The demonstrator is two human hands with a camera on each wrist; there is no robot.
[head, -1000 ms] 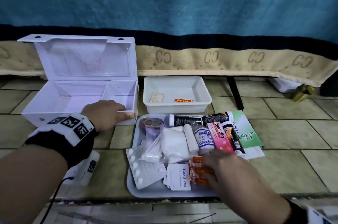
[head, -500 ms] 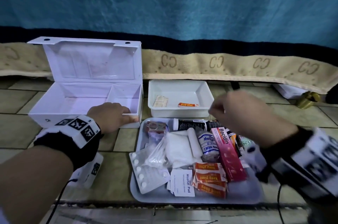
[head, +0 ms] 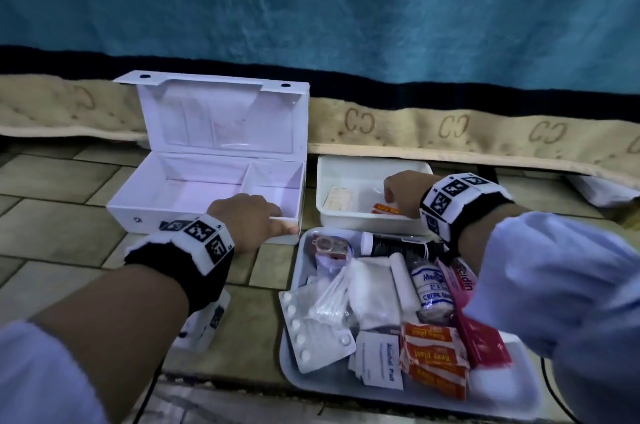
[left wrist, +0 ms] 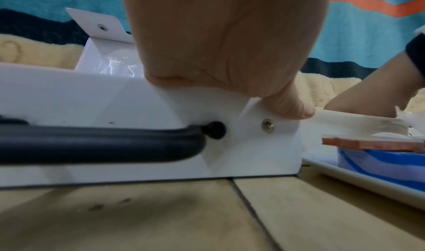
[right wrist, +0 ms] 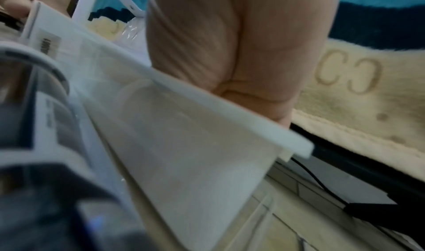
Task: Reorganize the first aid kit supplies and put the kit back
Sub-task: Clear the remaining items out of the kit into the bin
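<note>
The white first aid kit box (head: 138, 212) stands open on the tiled floor, both compartments bare. My left hand (head: 273, 219) grips its front right rim, thumb on the outer wall (left wrist: 294, 107). My right hand (head: 398, 190) reaches down into the white tub (head: 367, 226), fingers bunched over an orange plaster packet (head: 382, 208). Its fingertips are hidden, also behind the tub's rim (right wrist: 207, 98) in the right wrist view. In front, a grey tray (head: 498, 392) holds more plaster packets (head: 433, 354), an alcohol pad (head: 379, 359), a pill blister (head: 311, 333), a crepe bandage (head: 431, 288) and a pink box (head: 481, 337).
A beige packet (head: 337, 197) also lies in the tub. A beige blanket edge (head: 450, 133) runs along the back under a blue cover. The kit has a black handle (left wrist: 92, 142) on its front. A white device (head: 207, 323) lies under my left forearm.
My right hand left the plaster packets on the tray, swung back over the supplies and dropped into the tub. The left hand stayed on the kit's rim.
</note>
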